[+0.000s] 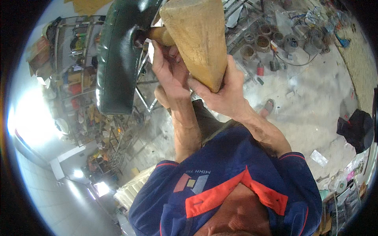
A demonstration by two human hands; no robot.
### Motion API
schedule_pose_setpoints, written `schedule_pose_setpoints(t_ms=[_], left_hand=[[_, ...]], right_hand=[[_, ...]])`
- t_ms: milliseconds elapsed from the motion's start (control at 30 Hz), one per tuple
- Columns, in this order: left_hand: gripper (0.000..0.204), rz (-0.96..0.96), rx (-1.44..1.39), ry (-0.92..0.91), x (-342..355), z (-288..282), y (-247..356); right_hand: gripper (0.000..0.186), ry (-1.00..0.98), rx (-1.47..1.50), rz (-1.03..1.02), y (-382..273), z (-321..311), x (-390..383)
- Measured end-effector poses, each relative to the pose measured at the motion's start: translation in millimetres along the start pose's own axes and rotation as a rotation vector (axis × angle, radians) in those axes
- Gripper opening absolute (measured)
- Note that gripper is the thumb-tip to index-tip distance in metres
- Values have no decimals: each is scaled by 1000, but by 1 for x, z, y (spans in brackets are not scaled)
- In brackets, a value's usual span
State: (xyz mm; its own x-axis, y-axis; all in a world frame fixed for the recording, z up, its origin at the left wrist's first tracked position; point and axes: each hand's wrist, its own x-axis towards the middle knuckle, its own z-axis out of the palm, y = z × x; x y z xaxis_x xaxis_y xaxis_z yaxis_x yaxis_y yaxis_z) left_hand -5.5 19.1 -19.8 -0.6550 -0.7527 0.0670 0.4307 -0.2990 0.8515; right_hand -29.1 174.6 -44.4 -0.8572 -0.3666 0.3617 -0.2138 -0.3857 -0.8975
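A large tan, wedge-shaped block [197,35], wood-like and worn on its surface, stands tilted in front of me with its narrow end toward me. My right hand [226,92] grips that narrow lower end, thumb on one side and fingers round the other. A short tan cylinder [161,36] runs between the block and a dark green padded cushion [118,59] on the left. Just below the cylinder is my left hand [173,70], its fingers curled. Whatever those fingers hold is hidden; a small white patch shows beside the thumb.
Several round containers [263,41] with small parts stand at the upper right, near a red bottle [260,69]. Metal frames and racks [78,51] crowd the left side. A dark cloth item [356,130] lies far right. A sandalled foot [268,106] shows on the pale floor.
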Motion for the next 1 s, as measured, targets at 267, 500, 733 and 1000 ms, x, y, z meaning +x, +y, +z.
schedule_pose_setpoints(t_ms=[267, 500, 733, 1000], left_hand=[[43, 85, 227, -17, 3, -16, -3], [47, -18, 122, 27, -2, -1, 5], [48, 42, 252, -30, 4, -13, 3], [43, 95, 344, -98, 13, -34, 9]], right_hand=[[60, -75, -80, -31, 5, -3, -11], [57, -114, -134, -54, 13, -11, -18], [58, -137, -164, -9, 12, -13, -21], [66, -204, -182, 79, 4, -10, -4]])
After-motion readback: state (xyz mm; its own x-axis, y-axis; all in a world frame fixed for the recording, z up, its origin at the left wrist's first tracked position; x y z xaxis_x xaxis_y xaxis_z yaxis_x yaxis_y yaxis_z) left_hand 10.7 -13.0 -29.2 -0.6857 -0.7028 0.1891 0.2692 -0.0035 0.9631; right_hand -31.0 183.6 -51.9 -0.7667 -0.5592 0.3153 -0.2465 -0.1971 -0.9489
